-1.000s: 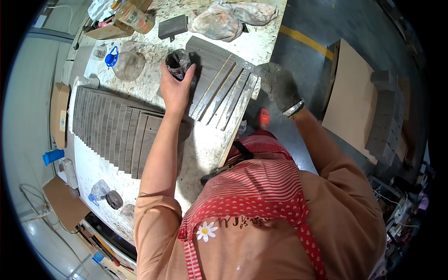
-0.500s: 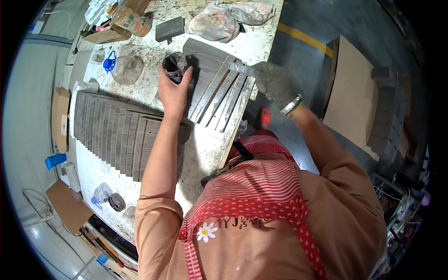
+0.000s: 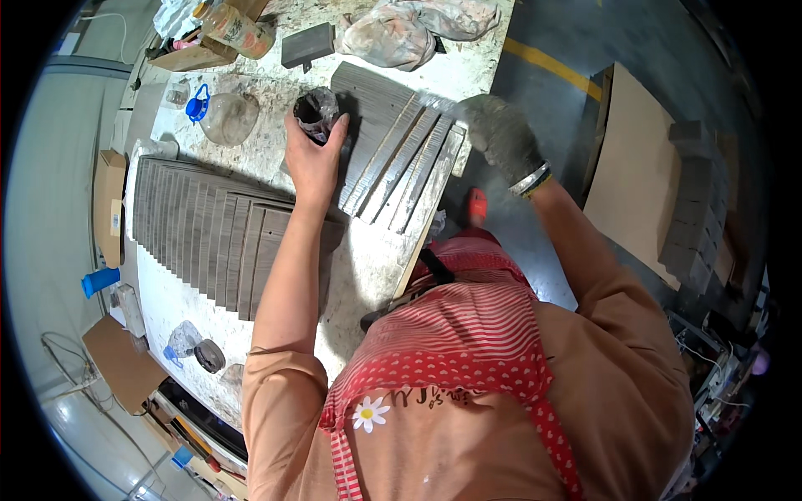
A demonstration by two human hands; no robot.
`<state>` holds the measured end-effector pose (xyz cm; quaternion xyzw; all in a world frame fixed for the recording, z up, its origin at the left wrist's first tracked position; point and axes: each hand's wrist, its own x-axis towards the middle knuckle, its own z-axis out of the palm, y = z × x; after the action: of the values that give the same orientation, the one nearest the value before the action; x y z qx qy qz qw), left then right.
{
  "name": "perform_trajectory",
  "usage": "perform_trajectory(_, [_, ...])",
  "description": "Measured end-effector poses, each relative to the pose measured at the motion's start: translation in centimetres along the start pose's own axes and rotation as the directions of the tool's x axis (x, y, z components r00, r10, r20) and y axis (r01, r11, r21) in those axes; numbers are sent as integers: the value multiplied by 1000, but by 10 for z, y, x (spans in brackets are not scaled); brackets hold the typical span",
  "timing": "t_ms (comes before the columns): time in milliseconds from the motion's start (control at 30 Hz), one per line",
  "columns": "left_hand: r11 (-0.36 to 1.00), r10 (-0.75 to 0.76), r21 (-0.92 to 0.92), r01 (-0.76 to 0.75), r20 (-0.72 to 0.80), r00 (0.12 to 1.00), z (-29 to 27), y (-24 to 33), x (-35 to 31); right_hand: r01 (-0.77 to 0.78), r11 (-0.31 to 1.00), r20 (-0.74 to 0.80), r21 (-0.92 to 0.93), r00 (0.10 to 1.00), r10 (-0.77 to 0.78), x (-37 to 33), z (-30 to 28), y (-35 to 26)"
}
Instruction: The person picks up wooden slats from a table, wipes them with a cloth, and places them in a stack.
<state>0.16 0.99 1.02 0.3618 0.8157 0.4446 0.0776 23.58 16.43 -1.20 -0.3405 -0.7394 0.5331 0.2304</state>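
We're apparently working the fanned boards point(image 3: 376, 125) at the right of the table point(image 3: 361, 260), left hand point(image 3: 314, 163) grasping the dark cup point(image 3: 317, 128); whether our right hand point(image 3: 504, 138) grips anything, we cannot tell. The next pass probably needs even contact.

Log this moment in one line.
left hand: holding dark container | right hand: gloved, beside fanned panels | bench: blue-topped jug, second panel stack

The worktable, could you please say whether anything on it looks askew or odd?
Yes: the worktable is speckled with dark stains, and the last panels beside the gloved right hand fan unevenly, their nearer ends splayed apart, unlike the more regular stack at left.
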Motion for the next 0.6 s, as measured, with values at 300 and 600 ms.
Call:
perform_trajectory(300, [999,33,8,-32,-11,999,1,-1,0,-33,987,7,-154,999,35,-2,7,-3])
perform_trajectory(600, [1000,18,19,-18,-4,1000,-1,1,1,147,929,44,-339,989,-141,-6,16,2])
